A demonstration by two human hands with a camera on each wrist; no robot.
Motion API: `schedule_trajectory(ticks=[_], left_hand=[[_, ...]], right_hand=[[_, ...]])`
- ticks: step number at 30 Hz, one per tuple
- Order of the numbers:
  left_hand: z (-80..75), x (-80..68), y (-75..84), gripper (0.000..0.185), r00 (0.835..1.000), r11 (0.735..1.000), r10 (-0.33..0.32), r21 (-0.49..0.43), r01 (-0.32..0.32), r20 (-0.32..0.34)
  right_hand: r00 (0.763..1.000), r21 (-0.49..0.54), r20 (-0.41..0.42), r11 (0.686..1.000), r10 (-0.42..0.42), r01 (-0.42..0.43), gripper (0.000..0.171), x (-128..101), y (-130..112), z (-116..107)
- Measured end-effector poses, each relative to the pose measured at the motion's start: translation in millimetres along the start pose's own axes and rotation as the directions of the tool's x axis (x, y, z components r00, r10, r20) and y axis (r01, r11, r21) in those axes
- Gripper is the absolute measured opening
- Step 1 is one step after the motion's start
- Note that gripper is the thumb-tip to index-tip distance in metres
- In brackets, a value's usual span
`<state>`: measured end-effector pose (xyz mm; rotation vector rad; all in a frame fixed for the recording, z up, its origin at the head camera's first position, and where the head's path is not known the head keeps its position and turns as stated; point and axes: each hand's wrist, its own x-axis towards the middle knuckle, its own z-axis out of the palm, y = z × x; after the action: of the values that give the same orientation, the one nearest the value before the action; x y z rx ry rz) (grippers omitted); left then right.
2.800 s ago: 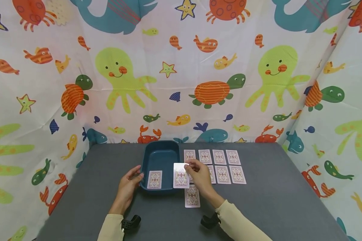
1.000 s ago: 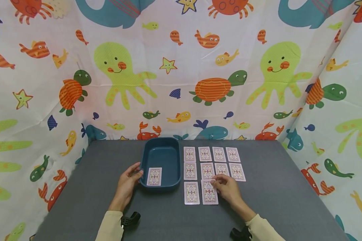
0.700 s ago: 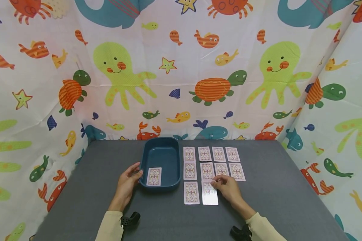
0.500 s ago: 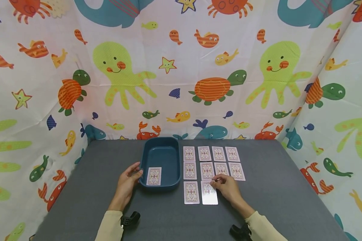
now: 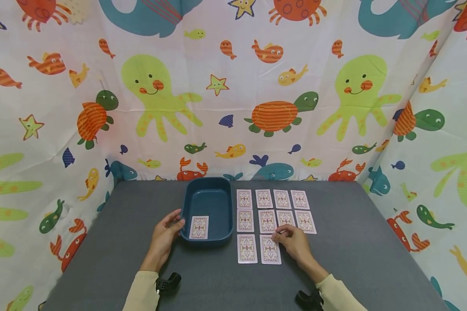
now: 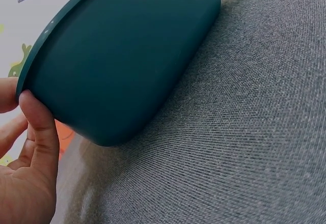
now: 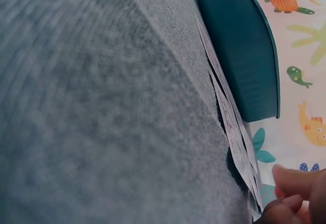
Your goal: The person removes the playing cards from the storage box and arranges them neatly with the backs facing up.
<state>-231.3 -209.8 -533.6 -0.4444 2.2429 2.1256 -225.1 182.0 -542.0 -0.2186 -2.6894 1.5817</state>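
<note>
My left hand (image 5: 165, 237) grips the near-left rim of a dark blue-green tray (image 5: 225, 203). In the left wrist view, the thumb (image 6: 41, 127) presses the outer side just under the lip, with a finger across the rim. One patterned playing card (image 5: 199, 227) lies face down inside the tray. To the right of it, my right hand (image 5: 295, 244) pinches the upper right corner of a face-down playing card (image 5: 270, 250), second in the front row. In the right wrist view this card's end by the fingers looks slightly raised, and the fingers are partly cut off.
Beside the tray, more face-down cards form two full rows behind, such as the back-right card (image 5: 300, 199). Another card (image 5: 247, 249) starts the front row. Grey cloth covers the table (image 5: 358, 242). A printed sea-animal curtain (image 5: 233, 86) closes off the back and sides.
My right hand brought a card from over the tray's right edge to the second front-row place. Since then the hand has barely shifted, and the card's glare has gone. My left hand stays on the tray.
</note>
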Motion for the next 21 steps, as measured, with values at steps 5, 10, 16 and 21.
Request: schedule_trajectory(ticks=[5,10,16,21], left_hand=[[0.0,0.7,-0.1,0.044,1.000,1.000,0.001,-0.001,-0.001,0.001],[-0.1,0.9,-0.4,0.044,1.000,1.000,0.003,-0.005,-0.003,0.001],[0.1,0.5,-1.1,0.044,1.000,1.000,0.005,-0.015,-0.005,-0.001],[-0.4,0.6,-1.1,0.045,1.000,1.000,0.010,-0.015,-0.010,0.001]], right_hand=[[1.000,0.088,0.002,0.996,0.015,-0.015,0.013,-2.9,-7.3,-6.0],[1.000,0.191,0.031,0.982,0.005,-0.011,0.015,-3.4,-16.7,-14.7],[0.999,0.218,0.041,0.976,-0.020,0.011,0.019,-3.6,-29.9,-22.8],[0.998,0.212,0.057,0.977,-0.025,0.013,0.024,-5.5,-46.1,-26.3]])
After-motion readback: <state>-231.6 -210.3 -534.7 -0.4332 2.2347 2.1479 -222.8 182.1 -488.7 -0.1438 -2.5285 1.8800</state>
